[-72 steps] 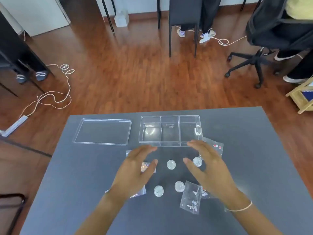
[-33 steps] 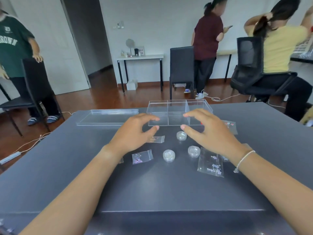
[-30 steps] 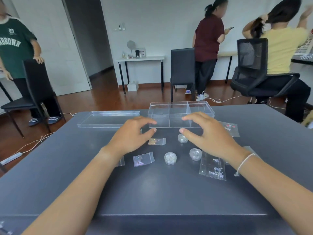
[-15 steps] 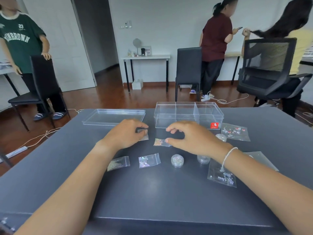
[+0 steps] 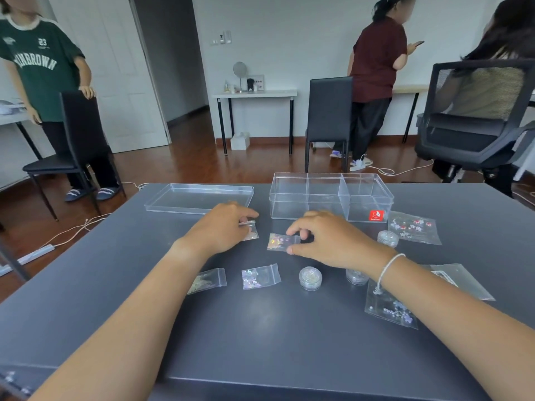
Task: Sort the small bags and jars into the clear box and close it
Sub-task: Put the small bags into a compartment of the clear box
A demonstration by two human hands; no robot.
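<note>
The clear box [image 5: 330,208] with three compartments stands open at the far middle of the grey table [image 5: 260,337]; its lid [image 5: 199,196] lies to its left. My left hand [image 5: 223,228] pinches a small clear bag [image 5: 251,230] flat on the table. My right hand [image 5: 330,241] pinches the right end of a small glitter bag [image 5: 279,241]. Two more small bags [image 5: 209,280] [image 5: 260,276] lie nearer me. One jar [image 5: 310,277] stands in front of my right hand, another [image 5: 356,276] is half hidden under my wrist, a third [image 5: 388,238] is to the right.
Larger clear bags lie at the right: one with red pieces [image 5: 412,227], one near my forearm [image 5: 389,308], one with a label [image 5: 460,280]. Beyond the table stand black chairs [image 5: 328,120] and three people. Cables run across the wooden floor.
The camera has tilted up from looking down at the table. Both hands have dropped from hovering near the box onto two small bags, and each now pinches one.
</note>
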